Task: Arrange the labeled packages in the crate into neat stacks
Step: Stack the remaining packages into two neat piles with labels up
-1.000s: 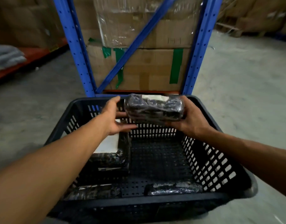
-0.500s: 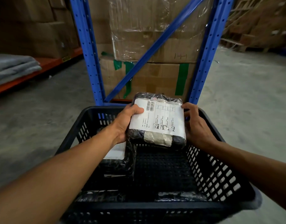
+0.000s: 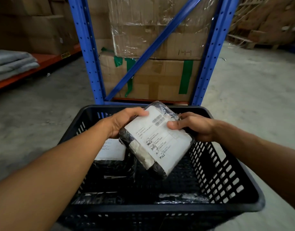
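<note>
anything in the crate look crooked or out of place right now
The package held by the left hand and right hand is tilted diagonally above the crate, not yet on a stack. Two packages lie flat and separate along the near wall, apart from the labeled stack at left.

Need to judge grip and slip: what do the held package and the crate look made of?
Package: glossy black plastic film, going by its wrinkles and glints, with a matte white paper label; contents unseen. Crate: rigid dark plastic, likely moulded, with slotted walls and a perforated floor.
</note>
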`<state>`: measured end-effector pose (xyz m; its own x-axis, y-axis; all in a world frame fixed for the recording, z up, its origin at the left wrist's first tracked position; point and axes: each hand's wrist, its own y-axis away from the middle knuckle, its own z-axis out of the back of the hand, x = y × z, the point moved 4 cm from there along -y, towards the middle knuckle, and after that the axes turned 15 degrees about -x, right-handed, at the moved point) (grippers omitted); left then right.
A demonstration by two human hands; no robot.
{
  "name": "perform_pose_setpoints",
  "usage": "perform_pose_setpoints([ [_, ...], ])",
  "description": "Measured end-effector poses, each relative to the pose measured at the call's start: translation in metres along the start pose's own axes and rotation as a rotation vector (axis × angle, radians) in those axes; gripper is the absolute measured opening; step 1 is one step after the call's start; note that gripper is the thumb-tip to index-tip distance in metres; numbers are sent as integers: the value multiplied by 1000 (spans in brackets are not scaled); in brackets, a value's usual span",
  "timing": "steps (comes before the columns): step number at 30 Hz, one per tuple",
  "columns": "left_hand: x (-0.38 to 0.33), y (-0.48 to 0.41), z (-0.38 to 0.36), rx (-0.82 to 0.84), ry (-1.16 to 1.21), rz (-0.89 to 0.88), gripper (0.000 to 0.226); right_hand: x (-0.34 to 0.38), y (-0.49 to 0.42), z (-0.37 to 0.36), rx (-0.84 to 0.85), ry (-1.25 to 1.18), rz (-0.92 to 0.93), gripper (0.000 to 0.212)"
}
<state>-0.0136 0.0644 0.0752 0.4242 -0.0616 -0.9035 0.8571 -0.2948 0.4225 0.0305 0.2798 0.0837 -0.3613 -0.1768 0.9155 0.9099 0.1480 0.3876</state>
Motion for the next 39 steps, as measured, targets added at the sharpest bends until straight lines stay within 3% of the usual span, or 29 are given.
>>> perform_pose_setpoints([
  [4, -3, -7, 19, -167, 195, -115, 71, -6, 1, 15, -105, -249, 46, 48],
  [8, 19, 1, -4, 32, -35, -26, 53, -21, 1, 29, -181, -350, 66, 46],
  [13, 19, -6, -29, -86, -174, -54, 67, -43, 5, 33, -183, -338, -13, 40],
  [18, 26, -15, -28, -112, -256, -15, 63, -53, 3, 33, -230, -285, -85, 27],
  [24, 65, -23, -48, -145, -415, 99, 40, -73, -15, 17, -392, -7, -235, 28],
  [27, 85, -31, -56, -197, -604, 118, 41, -89, -24, 10, -384, 188, -290, 32],
  [31, 111, -50, -66, -232, -702, 178, 31, -112, -35, 10, -387, 343, -418, 38],
  [33, 124, -61, -69, -253, -761, 187, 38, -122, -45, 9, -382, 383, -456, 43],
  [37, 142, -82, -70, -288, -804, 201, 41, -134, -67, 7, -352, 583, -445, 58],
  [39, 149, -88, -72, -284, -830, 206, 40, -139, -76, 8, -339, 654, -431, 55],
])
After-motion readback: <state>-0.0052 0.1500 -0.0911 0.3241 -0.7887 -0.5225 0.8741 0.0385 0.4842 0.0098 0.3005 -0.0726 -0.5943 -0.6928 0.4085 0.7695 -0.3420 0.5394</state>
